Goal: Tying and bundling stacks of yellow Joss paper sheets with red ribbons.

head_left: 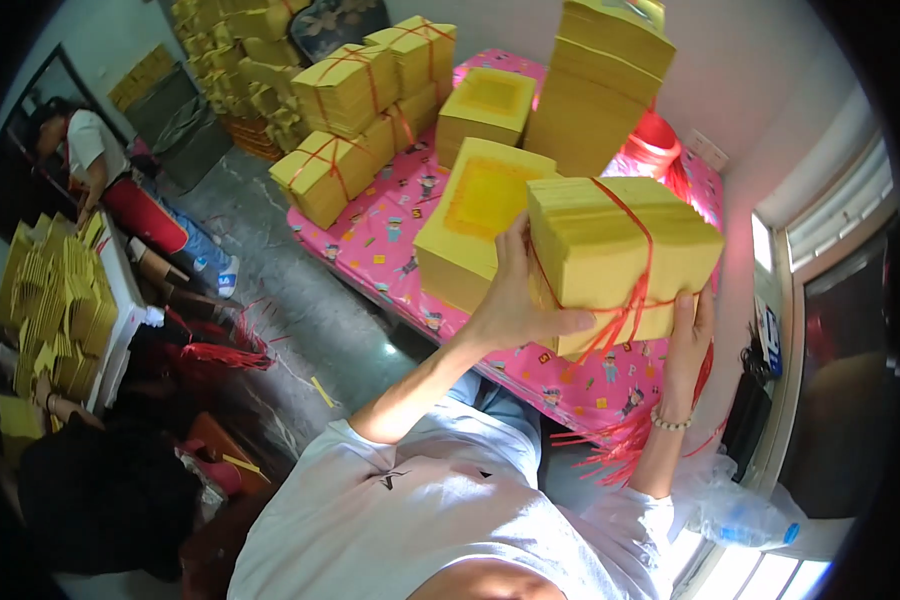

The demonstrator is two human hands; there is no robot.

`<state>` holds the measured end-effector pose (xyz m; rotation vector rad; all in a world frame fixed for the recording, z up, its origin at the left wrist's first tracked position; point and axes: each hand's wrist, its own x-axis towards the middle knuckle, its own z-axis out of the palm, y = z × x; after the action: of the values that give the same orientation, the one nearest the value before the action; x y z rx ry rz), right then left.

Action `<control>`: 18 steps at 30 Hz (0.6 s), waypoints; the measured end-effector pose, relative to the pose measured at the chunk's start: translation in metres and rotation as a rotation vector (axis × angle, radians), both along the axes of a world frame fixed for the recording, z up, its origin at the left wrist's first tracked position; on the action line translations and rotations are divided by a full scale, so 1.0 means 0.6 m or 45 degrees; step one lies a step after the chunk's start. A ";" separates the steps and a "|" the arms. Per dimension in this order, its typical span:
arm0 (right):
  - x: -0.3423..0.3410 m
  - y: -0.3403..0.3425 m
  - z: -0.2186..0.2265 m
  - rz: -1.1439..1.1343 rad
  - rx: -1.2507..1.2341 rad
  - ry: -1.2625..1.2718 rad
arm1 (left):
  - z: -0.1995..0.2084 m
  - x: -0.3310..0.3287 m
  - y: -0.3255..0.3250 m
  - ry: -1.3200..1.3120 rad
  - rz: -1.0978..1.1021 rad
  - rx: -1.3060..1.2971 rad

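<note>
Between my two hands is a thick bundle of yellow paper, bound crosswise with red plastic string. My left hand grips its left side, thumb across the front. My right hand holds the lower right edge, fingers pressed against the paper; a beaded bracelet circles that wrist. Loose string ends hang from the knot at the bundle's front. Just behind and to the left, an unbound stack of yellow paper with an orange-yellow square on top stands on the pink patterned cover.
Tied yellow bundles line the cover's far left. A tall paper stack and a red bucket stand behind. Red strings hang near my right forearm. At left, a person stands by a table of paper; another person sits nearer.
</note>
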<state>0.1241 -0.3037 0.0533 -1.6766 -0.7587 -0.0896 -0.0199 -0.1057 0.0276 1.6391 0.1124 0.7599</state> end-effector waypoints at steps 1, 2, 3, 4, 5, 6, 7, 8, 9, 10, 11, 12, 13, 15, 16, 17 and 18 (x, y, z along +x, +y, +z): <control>-0.012 0.037 0.025 0.034 -0.047 -0.033 | 0.002 -0.011 0.018 -0.002 0.033 0.004; -0.021 0.070 0.044 0.065 -0.045 -0.037 | 0.003 -0.022 0.036 -0.070 0.031 -0.165; -0.029 0.098 0.063 0.157 -0.050 0.020 | 0.004 -0.028 0.053 -0.145 0.011 -0.335; -0.035 0.128 0.076 0.255 -0.053 0.080 | 0.001 -0.041 0.073 -0.213 0.087 -0.331; -0.036 0.161 0.082 0.273 -0.050 0.076 | 0.000 -0.056 0.093 -0.219 0.105 -0.326; -0.035 0.196 0.085 0.396 -0.050 0.050 | 0.008 -0.076 0.111 -0.230 0.126 -0.475; -0.037 0.224 0.091 0.503 -0.051 0.023 | 0.016 -0.093 0.128 -0.238 0.131 -0.626; -0.043 0.250 0.100 0.506 -0.050 0.021 | 0.026 -0.110 0.149 -0.241 0.133 -0.625; -0.054 0.275 0.111 0.605 -0.064 0.030 | 0.037 -0.129 0.168 -0.282 0.104 -0.755; -0.061 0.304 0.112 0.708 -0.088 0.053 | 0.038 -0.142 0.192 -0.316 0.081 -0.895; -0.068 0.329 0.112 0.717 -0.098 0.062 | 0.034 -0.147 0.212 -0.335 0.254 -0.897; -0.079 0.350 0.110 0.807 -0.061 0.102 | 0.036 -0.165 0.232 -0.285 0.242 -0.995; -0.087 0.359 0.111 0.894 -0.016 0.138 | 0.043 -0.187 0.251 -0.236 0.225 -1.086; -0.092 0.366 0.093 0.903 -0.027 0.116 | 0.048 -0.224 0.293 -0.192 0.215 -1.148; -0.091 0.368 0.077 0.897 -0.038 0.096 | 0.048 -0.236 0.314 -0.141 0.191 -1.213; -0.084 0.364 0.059 0.895 -0.039 0.103 | 0.051 -0.245 0.333 -0.134 0.192 -1.216; -0.073 0.358 0.039 0.829 -0.116 -0.019 | 0.055 -0.253 0.352 -0.117 0.246 -1.205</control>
<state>0.0803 -0.0887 0.0768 -1.4390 -1.2975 0.3931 -0.1718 0.1052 0.0606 0.6971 0.4905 0.7578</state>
